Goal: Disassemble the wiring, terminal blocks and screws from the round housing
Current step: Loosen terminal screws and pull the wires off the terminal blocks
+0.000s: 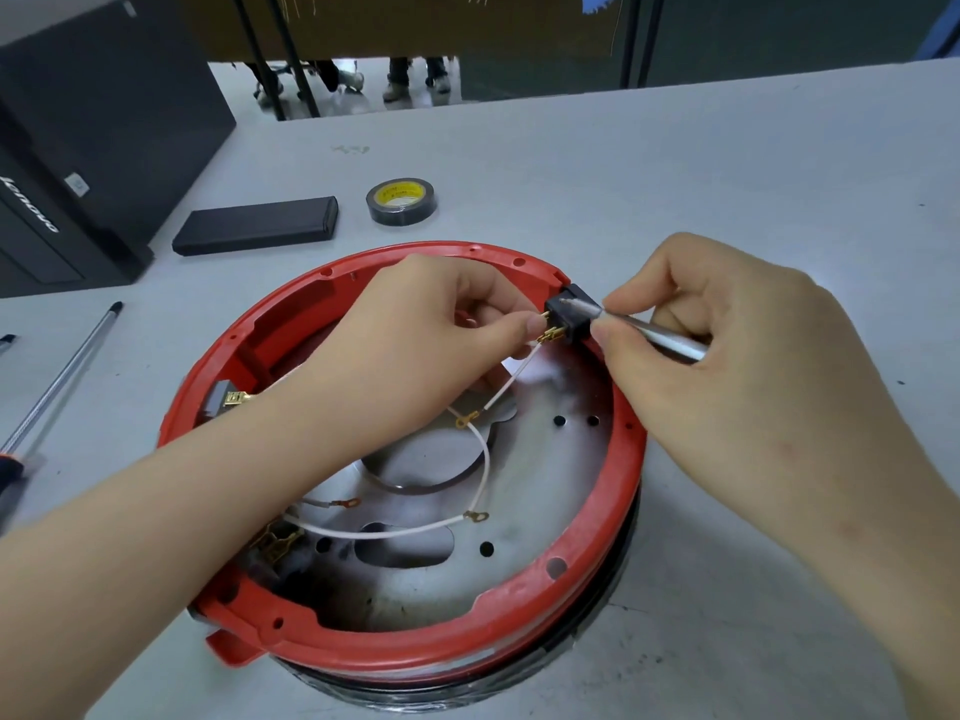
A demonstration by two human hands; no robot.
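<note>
We have the round housing (415, 641) on the counter (675, 174) in front of us. Our left hand (431, 324) pinches the brass connector (550, 334) at the black terminal block (569, 314) on the far rim, just ahead of its fingertips. Our right hand (727, 345) grips a silver tool (654, 337), tip against the same block.

By our judgement the job is midway: several white wires (485, 459) lie with ring ends free below the left fingers, but this block, a grey one (218, 402) and a brass cluster (278, 543) under the left forearm remain.

The red rim crowds both sets of fingers; open counter lies right of the right hand, while a screwdriver (57, 376) lies out to the left.
</note>
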